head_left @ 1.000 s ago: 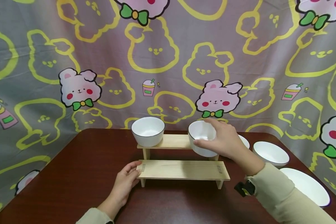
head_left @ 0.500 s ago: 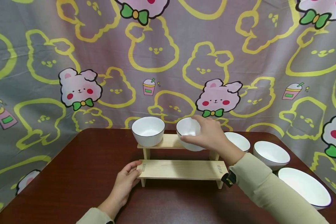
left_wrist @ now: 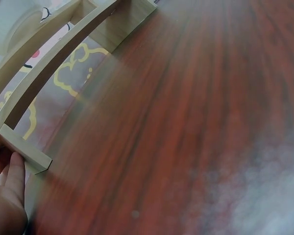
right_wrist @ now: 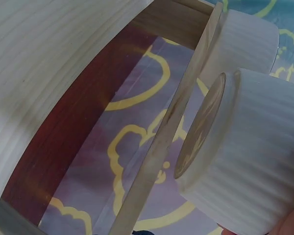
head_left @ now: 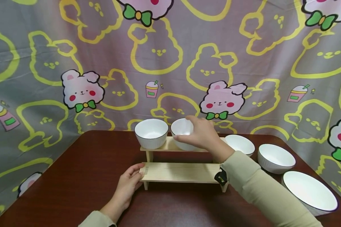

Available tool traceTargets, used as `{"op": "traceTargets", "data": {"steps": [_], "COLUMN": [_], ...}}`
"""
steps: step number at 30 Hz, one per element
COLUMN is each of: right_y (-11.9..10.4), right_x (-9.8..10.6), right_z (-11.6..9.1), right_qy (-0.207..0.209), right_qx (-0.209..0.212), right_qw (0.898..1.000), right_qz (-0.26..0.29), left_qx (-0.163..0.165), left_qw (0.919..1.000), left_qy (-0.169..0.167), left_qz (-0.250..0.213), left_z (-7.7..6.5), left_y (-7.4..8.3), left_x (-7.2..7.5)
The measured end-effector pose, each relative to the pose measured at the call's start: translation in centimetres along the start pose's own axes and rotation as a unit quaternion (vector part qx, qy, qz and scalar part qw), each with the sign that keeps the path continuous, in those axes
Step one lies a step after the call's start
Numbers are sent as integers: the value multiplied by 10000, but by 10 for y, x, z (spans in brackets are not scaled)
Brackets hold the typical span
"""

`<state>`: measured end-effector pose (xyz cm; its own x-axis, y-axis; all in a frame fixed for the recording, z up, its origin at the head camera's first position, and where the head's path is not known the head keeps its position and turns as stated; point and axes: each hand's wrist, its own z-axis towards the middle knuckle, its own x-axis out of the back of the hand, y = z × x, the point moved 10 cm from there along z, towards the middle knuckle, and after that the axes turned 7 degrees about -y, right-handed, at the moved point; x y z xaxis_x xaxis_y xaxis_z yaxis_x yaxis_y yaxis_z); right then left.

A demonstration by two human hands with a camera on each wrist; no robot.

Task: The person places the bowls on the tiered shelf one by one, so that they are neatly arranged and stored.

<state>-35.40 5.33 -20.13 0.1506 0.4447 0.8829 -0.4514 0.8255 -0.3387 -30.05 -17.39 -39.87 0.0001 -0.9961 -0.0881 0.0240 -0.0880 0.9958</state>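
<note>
My right hand (head_left: 200,132) grips a white bowl (head_left: 182,127) with a dark rim, thumb and fingers spread across its sides. The bowl is at the upper shelf (head_left: 170,144) of a two-tier wooden stand, right beside another white bowl (head_left: 151,134) sitting on that shelf's left end. In the right wrist view, the ribbed side and base of the held bowl (right_wrist: 250,152) show close to the shelf edge (right_wrist: 171,132). My left hand (head_left: 128,181) holds the left end of the lower shelf (head_left: 182,172); its fingers (left_wrist: 15,176) lie against the stand's leg (left_wrist: 27,149).
To the right on the dark red-brown table (head_left: 96,157) stand a white bowl (head_left: 240,144) partly behind my right arm, another bowl (head_left: 275,157), and a larger oval-looking white dish (head_left: 309,192). A patterned curtain (head_left: 170,63) hangs behind the table.
My right hand has carried the bowl leftward along the upper shelf, up to the bowl at its left end. The left hand has stayed on the lower shelf.
</note>
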Motion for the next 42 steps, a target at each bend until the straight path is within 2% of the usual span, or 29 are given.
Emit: {"op": "traceTargets", "data": {"steps": [14,23,31,36,42], "right_y": [10,10,6,4,5], "right_x": [-13,-18,-22,-16,-5], "right_z": [10,13,16,16,13], "right_qy": [-163,-105,-482,-673,-637], "right_qx": [-202,-71,-22,4,-5], "right_qw": [9996,9999,9983,9973,9979], "right_qz": [-55,-79,-314,-295,-72], "left_qx": [14,12,20,47,38], "left_qw": [10000,10000,9999,9999,9999], "left_qy": [83,77,107,104,116], "left_qz": [8,-62,-7,8,38], "left_z": [2,1,1,2,2], "left_y": [-2,-3,-1,-1,-1], "left_x": [1,0,3,2,2]}}
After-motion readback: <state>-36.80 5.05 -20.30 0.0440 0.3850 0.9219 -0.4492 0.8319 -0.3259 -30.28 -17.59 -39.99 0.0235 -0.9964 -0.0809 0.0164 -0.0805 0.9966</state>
